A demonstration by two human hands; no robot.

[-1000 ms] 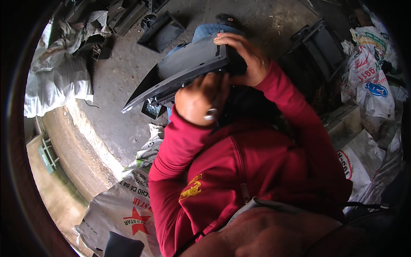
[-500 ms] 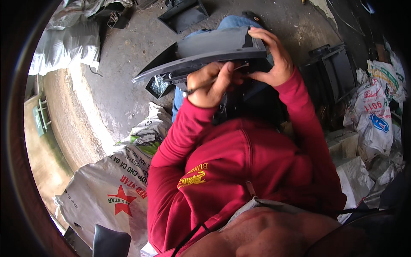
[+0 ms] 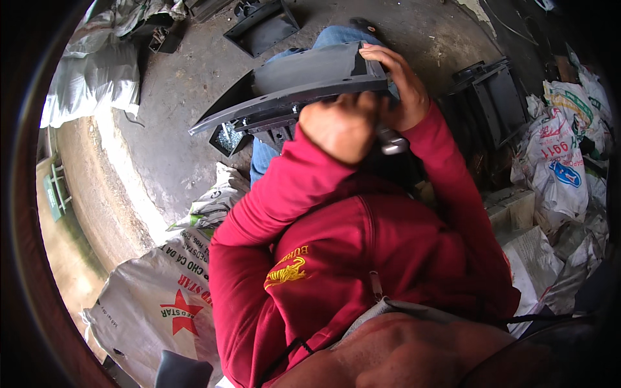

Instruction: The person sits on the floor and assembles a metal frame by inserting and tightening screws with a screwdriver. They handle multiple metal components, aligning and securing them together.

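Right of screws (image 3: 228,137), over jeans (image 3: 260,163), holds black panel (image 3: 304,70) tilted. With left hand (image 3: 339,128) curled, seems to grip tool (image 3: 393,143), likely working the near edge; with right hand (image 3: 407,90), clasps black panel's right end. To go on, probably hold black panel firm.

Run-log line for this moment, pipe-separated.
left hand: closed on metal-ended tool | right hand: holding right end of black part | small dark bin: shiny metal pieces inside
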